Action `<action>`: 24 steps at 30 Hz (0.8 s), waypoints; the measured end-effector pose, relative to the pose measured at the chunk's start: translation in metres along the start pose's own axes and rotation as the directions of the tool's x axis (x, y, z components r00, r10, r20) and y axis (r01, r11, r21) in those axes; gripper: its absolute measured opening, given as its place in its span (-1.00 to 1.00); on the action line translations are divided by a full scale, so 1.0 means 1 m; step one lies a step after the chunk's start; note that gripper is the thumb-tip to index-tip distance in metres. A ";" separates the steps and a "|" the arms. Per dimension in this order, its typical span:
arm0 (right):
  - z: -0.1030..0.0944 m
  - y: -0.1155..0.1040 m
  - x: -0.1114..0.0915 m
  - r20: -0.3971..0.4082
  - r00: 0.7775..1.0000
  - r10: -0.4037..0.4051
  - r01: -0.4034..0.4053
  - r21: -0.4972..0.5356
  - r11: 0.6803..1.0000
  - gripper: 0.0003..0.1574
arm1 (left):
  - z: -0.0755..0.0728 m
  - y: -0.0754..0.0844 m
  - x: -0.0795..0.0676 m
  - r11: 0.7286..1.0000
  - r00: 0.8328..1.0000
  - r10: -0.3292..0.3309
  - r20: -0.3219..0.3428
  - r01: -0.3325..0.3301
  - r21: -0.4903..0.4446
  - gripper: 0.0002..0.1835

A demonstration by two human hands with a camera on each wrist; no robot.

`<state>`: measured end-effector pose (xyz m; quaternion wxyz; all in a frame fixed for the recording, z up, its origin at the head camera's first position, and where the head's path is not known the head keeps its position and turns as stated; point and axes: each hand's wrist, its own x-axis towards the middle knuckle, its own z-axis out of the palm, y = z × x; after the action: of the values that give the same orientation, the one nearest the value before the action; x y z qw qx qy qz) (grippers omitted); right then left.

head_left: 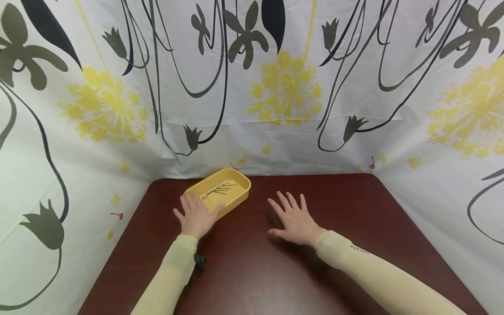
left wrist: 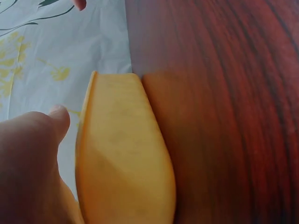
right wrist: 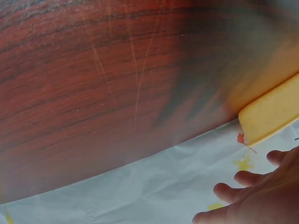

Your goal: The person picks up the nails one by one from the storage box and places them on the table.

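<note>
A yellow oblong container (head_left: 237,200) with rounded corners stands at an angle near the table's back edge, left of the middle. Inside lie several thin dark stick-like pieces (head_left: 222,189). My left hand (head_left: 197,217) is over the container's near left end, fingers spread; whether it touches the rim cannot be told. In the left wrist view, the thumb (left wrist: 58,122) is beside the upper edge of the container's side wall (left wrist: 124,149). To the right of the container, apart from it, my right hand (head_left: 298,224) hovers above the table with fingers spread and holds nothing.
The dark red-brown wooden table (head_left: 252,271) has rounded back corners. A white cloth (head_left: 236,105) with grey and yellow plant prints hangs behind it and along both sides. A small dark object (head_left: 199,261) shows at the left wrist.
</note>
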<state>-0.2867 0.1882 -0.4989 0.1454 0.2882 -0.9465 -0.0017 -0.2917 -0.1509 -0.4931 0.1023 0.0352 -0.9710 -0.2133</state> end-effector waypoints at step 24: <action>-0.020 0.003 0.024 -0.073 0.989 -0.131 0.141 0.152 0.978 0.07 | 0.001 -0.013 -0.009 0.990 0.992 -0.119 0.041 0.122 -0.077 0.42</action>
<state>-0.3017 0.1796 -0.4733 0.1515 0.3628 -0.9167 0.0720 -0.2828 -0.1615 -0.5007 0.0729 0.0858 -0.9595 -0.2582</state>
